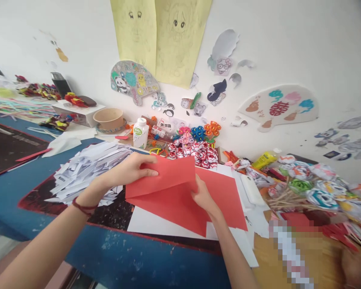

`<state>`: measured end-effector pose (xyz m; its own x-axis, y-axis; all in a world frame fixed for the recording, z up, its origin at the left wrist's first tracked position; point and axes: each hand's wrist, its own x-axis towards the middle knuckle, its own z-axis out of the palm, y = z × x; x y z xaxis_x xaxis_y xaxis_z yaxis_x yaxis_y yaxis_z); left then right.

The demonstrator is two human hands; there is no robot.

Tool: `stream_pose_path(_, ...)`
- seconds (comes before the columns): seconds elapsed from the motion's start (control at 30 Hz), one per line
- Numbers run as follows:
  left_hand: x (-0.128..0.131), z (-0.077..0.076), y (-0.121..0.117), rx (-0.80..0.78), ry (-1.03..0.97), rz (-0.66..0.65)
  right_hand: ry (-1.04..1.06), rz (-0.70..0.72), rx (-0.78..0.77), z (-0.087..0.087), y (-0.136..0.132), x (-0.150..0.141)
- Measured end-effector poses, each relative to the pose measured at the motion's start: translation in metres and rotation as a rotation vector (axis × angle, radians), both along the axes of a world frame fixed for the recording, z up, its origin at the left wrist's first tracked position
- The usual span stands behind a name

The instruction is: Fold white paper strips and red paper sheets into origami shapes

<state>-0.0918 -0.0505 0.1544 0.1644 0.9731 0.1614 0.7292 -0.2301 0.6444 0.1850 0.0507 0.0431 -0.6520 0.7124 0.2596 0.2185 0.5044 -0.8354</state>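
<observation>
Two forearms [45, 241] reach in from the near side to red paper [168, 170] over the table [117, 251]. The left hand [132, 168] has thumb and forefinger slightly apart on it; whether they pinch, I cannot tell. The right hand [203, 195] pinches its right edge. Far: a bottle [140, 134] reading "100%", a fan [284, 105] marked "囍".

Running open along the blue tabletop's [114, 249] near side, between the forearms [52, 233]; meeting the raised red sheet [171, 170] ahead. Bumping into heaped paper strips [84, 170] at left, the white bottle [140, 136] and flowers [195, 152] toward the wall [273, 44], stick-mounted bundles [321, 188] at right.
</observation>
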Motion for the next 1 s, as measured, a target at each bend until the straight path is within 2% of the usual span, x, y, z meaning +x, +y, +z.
stream_pose_path(0.07,0.001,0.020,-0.006,-0.067,-0.229,0.073,0.030,0.052,-0.109,0.024,-0.006,0.006)
stream_pose_path(0.13,0.001,0.029,-0.009,-0.167,-0.468,0.151,0.062,0.089,-0.268,0.046,-0.011,0.017)
stream_pose_path(0.17,0.002,0.030,-0.009,-0.216,-0.575,0.182,0.045,0.093,-0.350,0.055,-0.011,0.023)
stream_pose_path(0.23,0.003,0.021,-0.006,-0.311,-0.732,0.212,0.026,0.054,-0.472,0.064,-0.009,0.035)
stream_pose_path(0.3,0.004,0.001,-0.003,-0.391,-0.821,0.230,0.034,0.031,-0.565,0.061,-0.003,0.045)
stream_pose_path(0.43,0.008,-0.056,-0.005,-0.510,-0.929,0.340,0.022,0.099,-0.652,0.032,0.008,0.058)
stream_pose_path(0.53,0.010,-0.093,-0.013,-0.591,-0.901,0.473,-0.089,0.124,-0.659,0.011,0.012,0.070)
stream_pose_path(0.6,0.010,-0.109,-0.018,-0.597,-0.825,0.532,-0.137,0.130,-0.675,0.003,0.016,0.078)
stream_pose_path(0.73,0.008,-0.126,-0.021,-0.466,-0.624,0.559,-0.179,0.145,-0.619,0.000,0.022,0.077)
stream_pose_path(0.8,0.009,-0.131,-0.022,-0.389,-0.559,0.544,-0.276,0.065,-0.537,0.000,0.023,0.065)
stream_pose_path(0.9,0.013,-0.132,-0.023,-0.347,-0.591,0.479,-0.432,-0.129,-0.385,0.001,0.022,0.036)
stream_pose_path(1.0,0.016,-0.129,-0.026,-0.349,-0.647,0.427,-0.399,-0.170,-0.290,0.001,0.021,0.003)
